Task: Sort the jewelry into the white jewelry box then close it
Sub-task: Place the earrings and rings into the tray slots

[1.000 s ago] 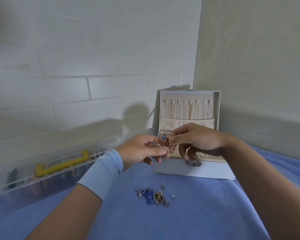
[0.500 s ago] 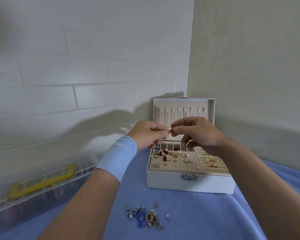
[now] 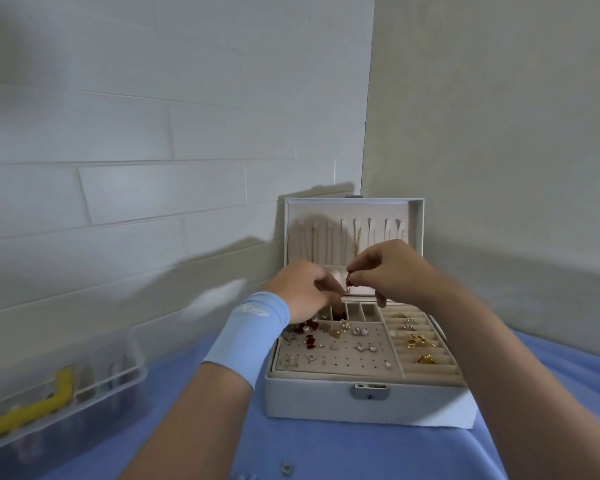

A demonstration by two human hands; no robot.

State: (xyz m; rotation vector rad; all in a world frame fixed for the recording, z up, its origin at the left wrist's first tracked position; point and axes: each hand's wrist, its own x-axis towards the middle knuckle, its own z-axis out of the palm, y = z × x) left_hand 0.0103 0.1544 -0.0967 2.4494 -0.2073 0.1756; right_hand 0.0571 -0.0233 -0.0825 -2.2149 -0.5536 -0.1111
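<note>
The white jewelry box (image 3: pixel 371 403) stands open on the blue cloth, its lid (image 3: pixel 354 233) upright against the wall with thin chains hanging inside. Its tray holds red and pearl earrings (image 3: pixel 312 336) on the left and gold rings (image 3: pixel 417 341) in the ring rolls on the right. Above the back of the tray, my left hand (image 3: pixel 307 292) and my right hand (image 3: pixel 388 271) meet fingertip to fingertip and pinch one small piece of jewelry (image 3: pixel 349 281) between them. The piece is too small to make out. A few loose pieces (image 3: pixel 286 468) lie at the bottom edge.
A clear plastic organizer (image 3: pixel 59 393) with a yellow handle sits at the left against the brick wall. The box stands in the corner where two walls meet. Blue cloth (image 3: pixel 326 452) covers the surface in front of the box.
The view has tilted up and drawn closer to the box, so the loose pile has slid almost out of frame. Both hands have risen together over the tray, still pinching the small piece.
</note>
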